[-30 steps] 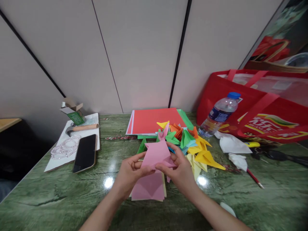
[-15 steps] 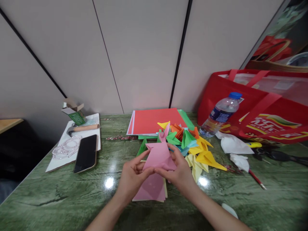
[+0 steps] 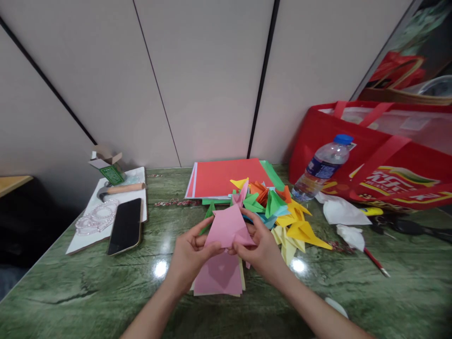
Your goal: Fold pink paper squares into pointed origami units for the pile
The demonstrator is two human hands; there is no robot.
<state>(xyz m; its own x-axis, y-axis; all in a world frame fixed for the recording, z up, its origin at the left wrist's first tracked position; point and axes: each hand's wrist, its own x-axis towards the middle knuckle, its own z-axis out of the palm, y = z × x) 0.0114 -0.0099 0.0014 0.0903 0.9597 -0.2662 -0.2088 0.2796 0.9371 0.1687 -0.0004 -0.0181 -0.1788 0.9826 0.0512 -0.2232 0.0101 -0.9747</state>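
Between my two hands is a sheet of pink origami paper (image 3: 228, 227), partly folded and raised above the table. My left hand (image 3: 192, 249) grips its left side, thumb on the lower edge and fingers behind. On the right, my right hand (image 3: 259, 242) pinches the lower right corner, where a flap is bent over. Beneath the held sheet lies a stack of pink and cream paper (image 3: 219, 278). Just beyond my hands rests a heap of folded paper pieces in green, orange, blue, cream and yellow (image 3: 294, 214). A folded pink piece (image 3: 240, 197) stands at the heap's left.
Coloured sheets (image 3: 229, 176) lie against the wall. A water bottle (image 3: 323, 165) and a red bag (image 3: 381, 155) stand at right, near tissues (image 3: 342, 212) and a red pen (image 3: 377, 263). At left are a phone (image 3: 125, 226), a sickle (image 3: 123, 188) and a small green box (image 3: 111, 170).
The pink paper has tilted and shifted slightly left in my hands. My right thumb has moved onto the flap at the lower right corner.
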